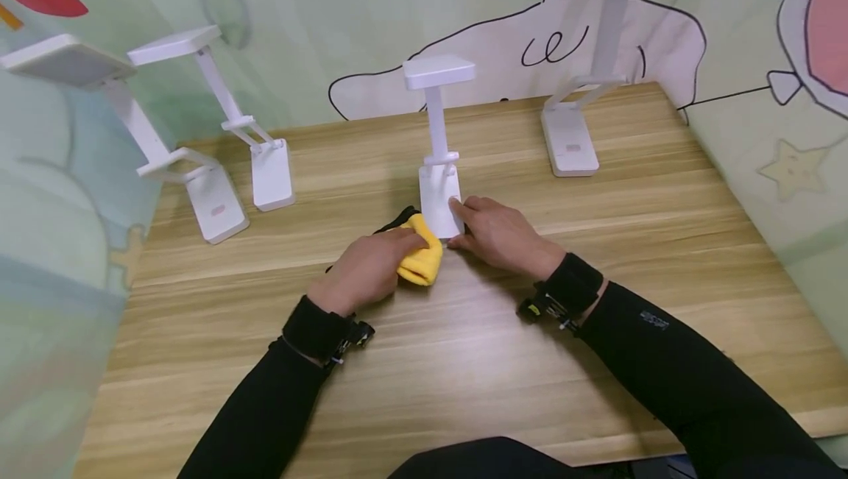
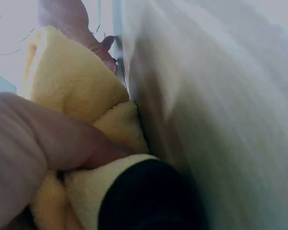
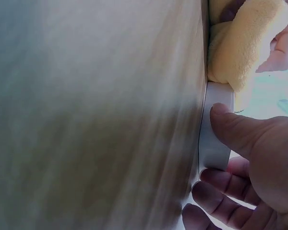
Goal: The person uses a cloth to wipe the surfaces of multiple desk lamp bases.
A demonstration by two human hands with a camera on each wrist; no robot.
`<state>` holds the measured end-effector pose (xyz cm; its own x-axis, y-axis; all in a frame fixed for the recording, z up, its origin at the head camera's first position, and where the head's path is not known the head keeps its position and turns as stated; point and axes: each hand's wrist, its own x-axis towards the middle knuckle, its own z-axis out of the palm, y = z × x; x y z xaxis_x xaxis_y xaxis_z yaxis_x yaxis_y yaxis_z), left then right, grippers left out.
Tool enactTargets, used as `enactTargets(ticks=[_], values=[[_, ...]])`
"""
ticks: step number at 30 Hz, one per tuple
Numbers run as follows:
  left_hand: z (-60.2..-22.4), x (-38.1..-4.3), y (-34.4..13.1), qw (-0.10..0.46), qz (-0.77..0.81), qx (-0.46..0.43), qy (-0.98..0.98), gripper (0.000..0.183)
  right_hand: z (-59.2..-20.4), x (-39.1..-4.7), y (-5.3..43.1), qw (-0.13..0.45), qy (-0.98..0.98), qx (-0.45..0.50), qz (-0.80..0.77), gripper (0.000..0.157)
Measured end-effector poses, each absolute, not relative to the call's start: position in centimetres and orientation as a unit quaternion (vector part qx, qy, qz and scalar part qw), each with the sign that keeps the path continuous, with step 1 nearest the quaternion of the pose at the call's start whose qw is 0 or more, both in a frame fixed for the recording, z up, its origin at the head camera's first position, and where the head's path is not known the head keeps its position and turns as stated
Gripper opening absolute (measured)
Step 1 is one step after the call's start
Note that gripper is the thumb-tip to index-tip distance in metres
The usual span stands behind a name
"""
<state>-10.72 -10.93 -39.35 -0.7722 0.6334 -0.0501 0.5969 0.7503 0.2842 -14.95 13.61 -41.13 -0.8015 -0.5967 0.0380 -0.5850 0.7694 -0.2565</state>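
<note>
A white desk lamp [image 1: 435, 137] stands upright at the middle of the table, its flat head level above its base. My right hand [image 1: 500, 236] grips the right front corner of that base. In the right wrist view the thumb [image 3: 240, 129] lies against the base's front edge [image 3: 216, 134], with the fingers round the side. A folded yellow cloth [image 1: 422, 262] with a black side is pinched in my left hand [image 1: 371, 265], and it touches the base's left front corner. In the left wrist view the bunched cloth [image 2: 77, 76] hides most of the lamp.
Two more white lamps, an outer lamp [image 1: 215, 199] and an inner lamp [image 1: 271, 174], stand at the left. Another lamp [image 1: 571, 140] stands at the back right. The wooden table [image 1: 464, 383] meets cartoon-printed curtains [image 1: 285, 45] behind and at both sides.
</note>
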Motion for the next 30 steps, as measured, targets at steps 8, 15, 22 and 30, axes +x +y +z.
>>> enactTargets(ticks=[8,15,22,30], values=[[-39.0,-10.4,-10.4,0.128,0.184,0.306,0.925,0.070,-41.0,-15.0,13.8,0.024,0.941,-0.309,-0.133,0.074],[-40.0,-10.2,-9.2,0.039,0.176,0.242,0.953,0.058,-40.9,-14.9,13.7,0.027,0.942,-0.309,-0.126,0.075],[-39.9,-10.6,-9.0,-0.005,0.141,0.204,0.969,0.054,-40.8,-14.8,13.7,0.021,0.941,-0.313,-0.125,0.074],[-39.3,-12.7,-10.6,0.009,0.155,0.153,0.976,0.047,-40.9,-14.8,13.7,0.023,0.942,-0.311,-0.127,0.074]])
